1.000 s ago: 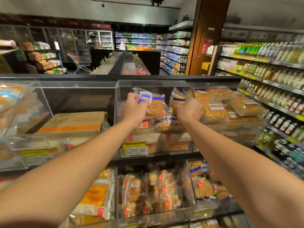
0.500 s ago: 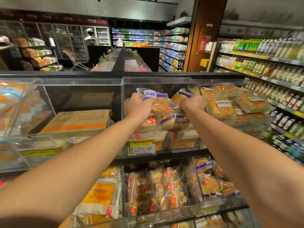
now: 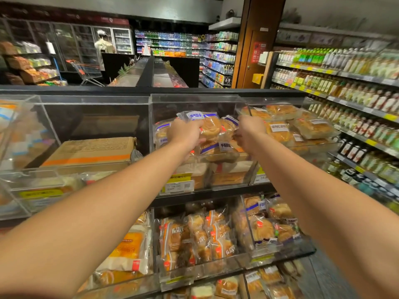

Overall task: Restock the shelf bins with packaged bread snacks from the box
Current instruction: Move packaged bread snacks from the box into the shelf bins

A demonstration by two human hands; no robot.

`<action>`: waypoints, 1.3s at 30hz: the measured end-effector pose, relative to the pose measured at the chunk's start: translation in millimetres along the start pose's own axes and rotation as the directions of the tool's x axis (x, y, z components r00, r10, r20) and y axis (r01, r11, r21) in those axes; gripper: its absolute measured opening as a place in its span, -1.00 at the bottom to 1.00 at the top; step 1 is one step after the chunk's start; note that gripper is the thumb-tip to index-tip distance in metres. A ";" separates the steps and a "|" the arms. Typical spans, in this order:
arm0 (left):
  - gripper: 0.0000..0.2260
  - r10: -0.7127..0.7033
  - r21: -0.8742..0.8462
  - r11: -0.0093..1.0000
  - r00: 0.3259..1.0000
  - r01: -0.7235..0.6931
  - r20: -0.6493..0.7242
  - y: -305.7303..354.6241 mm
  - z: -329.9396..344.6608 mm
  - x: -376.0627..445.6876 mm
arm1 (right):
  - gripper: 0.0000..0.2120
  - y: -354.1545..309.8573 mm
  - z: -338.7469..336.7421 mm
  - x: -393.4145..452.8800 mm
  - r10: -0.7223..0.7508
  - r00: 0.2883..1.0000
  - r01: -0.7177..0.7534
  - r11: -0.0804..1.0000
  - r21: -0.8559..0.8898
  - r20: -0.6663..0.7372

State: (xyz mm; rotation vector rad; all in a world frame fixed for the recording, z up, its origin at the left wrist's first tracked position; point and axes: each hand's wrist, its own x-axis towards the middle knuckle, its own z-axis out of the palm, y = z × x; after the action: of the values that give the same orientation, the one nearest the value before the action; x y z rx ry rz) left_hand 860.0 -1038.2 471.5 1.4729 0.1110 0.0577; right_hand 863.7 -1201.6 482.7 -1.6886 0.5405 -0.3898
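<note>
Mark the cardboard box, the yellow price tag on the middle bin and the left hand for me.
cardboard box (image 3: 90, 151): head view, top flap.
yellow price tag (image 3: 177, 183): head view, middle of the label.
left hand (image 3: 183, 133): head view, back of the hand.

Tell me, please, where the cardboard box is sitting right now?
In the head view, the box lies left of centre inside the clear top-shelf bin, directly left of the bin where both hands work.

Head cam, facing fwd/down, near shelf bins (image 3: 197, 100).
</note>
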 end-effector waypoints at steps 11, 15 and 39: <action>-0.66 0.520 0.750 0.440 0.821 -0.495 0.237 -11.8 24.8 -5.7 | -0.63 3.1 -39.2 -14.4 -0.522 0.852 0.450 0.778 -0.438 -0.052; -0.64 0.470 0.801 0.133 0.749 -0.583 0.467 -26.2 6.0 1.7 | -0.66 13.2 -42.6 -20.2 -0.670 0.742 0.479 0.535 -0.696 -0.004; -0.54 0.355 0.849 -0.017 0.790 -0.529 0.499 -29.4 -8.1 -2.1 | -0.75 34.5 -9.6 -21.3 -0.633 0.705 0.526 0.165 -0.834 0.320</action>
State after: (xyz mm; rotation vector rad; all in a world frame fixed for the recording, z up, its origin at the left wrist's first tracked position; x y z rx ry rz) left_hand 856.2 -1033.3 441.5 2.8630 -0.6289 0.5211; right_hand 836.2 -1202.3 451.5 -2.9988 0.0608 -0.8679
